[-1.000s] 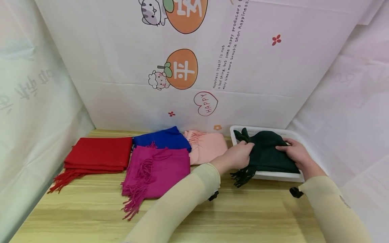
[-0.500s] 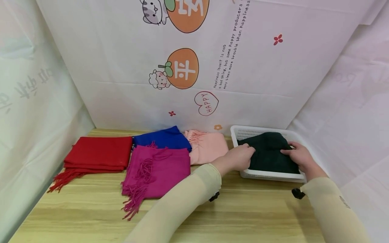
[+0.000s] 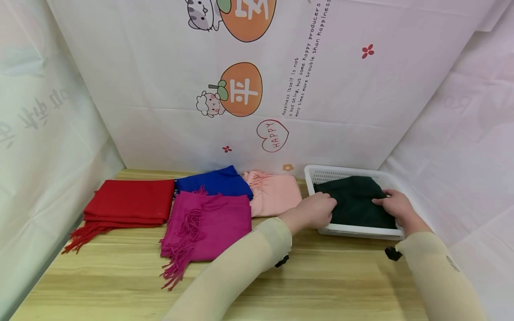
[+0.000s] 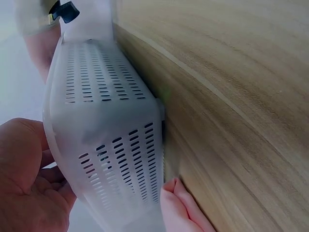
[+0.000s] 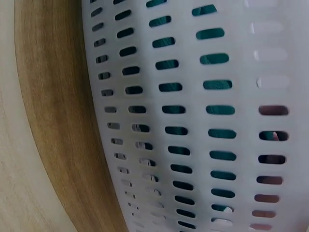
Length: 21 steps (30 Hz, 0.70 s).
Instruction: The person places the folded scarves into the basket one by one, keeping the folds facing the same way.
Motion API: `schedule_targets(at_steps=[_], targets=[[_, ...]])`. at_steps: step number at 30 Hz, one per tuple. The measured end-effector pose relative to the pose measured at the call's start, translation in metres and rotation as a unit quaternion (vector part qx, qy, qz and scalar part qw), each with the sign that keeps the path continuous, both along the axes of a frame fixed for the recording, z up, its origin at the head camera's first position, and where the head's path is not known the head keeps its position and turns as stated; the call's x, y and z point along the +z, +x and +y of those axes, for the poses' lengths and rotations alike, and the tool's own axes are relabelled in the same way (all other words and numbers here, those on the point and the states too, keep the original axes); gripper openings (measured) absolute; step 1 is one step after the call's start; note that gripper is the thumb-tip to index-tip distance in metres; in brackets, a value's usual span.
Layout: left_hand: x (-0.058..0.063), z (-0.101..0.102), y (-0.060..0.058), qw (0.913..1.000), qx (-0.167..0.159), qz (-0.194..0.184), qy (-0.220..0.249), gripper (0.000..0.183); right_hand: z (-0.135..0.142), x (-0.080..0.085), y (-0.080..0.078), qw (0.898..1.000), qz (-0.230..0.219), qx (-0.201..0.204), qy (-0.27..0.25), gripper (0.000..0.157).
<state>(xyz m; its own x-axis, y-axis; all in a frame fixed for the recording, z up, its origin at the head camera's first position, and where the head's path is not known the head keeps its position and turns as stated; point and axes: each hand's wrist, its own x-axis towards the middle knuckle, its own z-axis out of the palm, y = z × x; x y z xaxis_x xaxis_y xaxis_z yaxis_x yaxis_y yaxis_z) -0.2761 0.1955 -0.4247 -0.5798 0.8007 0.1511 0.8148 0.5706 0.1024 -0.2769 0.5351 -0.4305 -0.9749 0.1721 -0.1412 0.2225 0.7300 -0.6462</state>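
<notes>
While the dark green scarf point(image 3: 355, 200) sits folded inside the white basket point(image 3: 341, 171) at the right end of the table point(image 3: 321, 276), both hands are on it. The left hand point(image 3: 315, 210) has curled fingers holding the scarf's left edge over the basket rim, and the right hand point(image 3: 395, 206) lies on the right side with fingers bent onto the cloth, looks like a light grip but I can't see the fingertips properly.

If you ask me, the way to do this bit well is to press the bundle flat and tuck any loose corners and fringe below the rim, keeping the fold square so it doesn't spring open.

The scarf looks like soft, matte, fleecy knit. The basket is thin rigid plastic with rows of slots; you can see green through them in the right wrist view point(image 5: 212, 111).

To the left on the pale wood-grain table lie four more folded scarves: pink point(image 3: 275, 194), blue point(image 3: 214, 182), magenta point(image 3: 209, 225) with a stringy fringe, and red point(image 3: 128, 203), fringe trailing too.
</notes>
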Motion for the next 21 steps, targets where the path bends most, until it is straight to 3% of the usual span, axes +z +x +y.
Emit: schedule_targets(at_steps=[9,15,21], targets=[[0.001,-0.004,0.002,0.9998,-0.007,0.018,-0.004,0.027,0.008,0.000,-0.003,0.999,-0.014,-0.018,0.030,0.077],[-0.002,-0.004,0.000,0.9999,-0.006,0.008,0.004,0.026,0.015,-0.002,-0.004,0.998,-0.019,-0.016,0.056,0.076],[-0.006,-0.004,-0.004,0.9994,-0.030,-0.001,0.016,0.028,0.018,-0.004,-0.004,0.996,-0.016,-0.011,0.084,0.075]])
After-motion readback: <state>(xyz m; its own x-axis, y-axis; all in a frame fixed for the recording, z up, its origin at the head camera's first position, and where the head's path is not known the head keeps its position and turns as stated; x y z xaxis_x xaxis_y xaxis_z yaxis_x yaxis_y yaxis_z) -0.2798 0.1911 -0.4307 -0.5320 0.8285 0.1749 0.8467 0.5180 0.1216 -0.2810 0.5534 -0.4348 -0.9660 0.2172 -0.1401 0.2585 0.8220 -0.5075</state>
